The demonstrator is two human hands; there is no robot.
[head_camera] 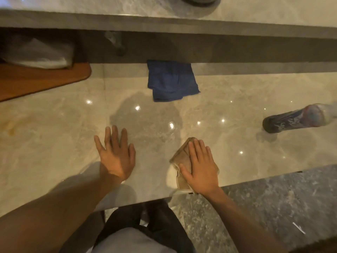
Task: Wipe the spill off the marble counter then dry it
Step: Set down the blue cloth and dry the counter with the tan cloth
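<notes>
A wide wet patch [145, 121] darkens the pale marble counter [54, 136] at its middle. My right hand [200, 167] lies flat on a folded tan cloth [182, 156] near the counter's front edge, just right of the wet patch. My left hand [116, 154] rests palm down on the bare marble at the patch's near left side, fingers spread and holding nothing. A folded blue cloth [171, 81] lies at the back of the counter, beyond the patch.
A dark bottle [295, 118] stands at the right. A brown wooden board [36, 79] with a white bundle [38, 52] on it sits at the back left. A raised marble ledge [164, 24] runs along the back. The grey stone floor [264, 207] lies below the front edge.
</notes>
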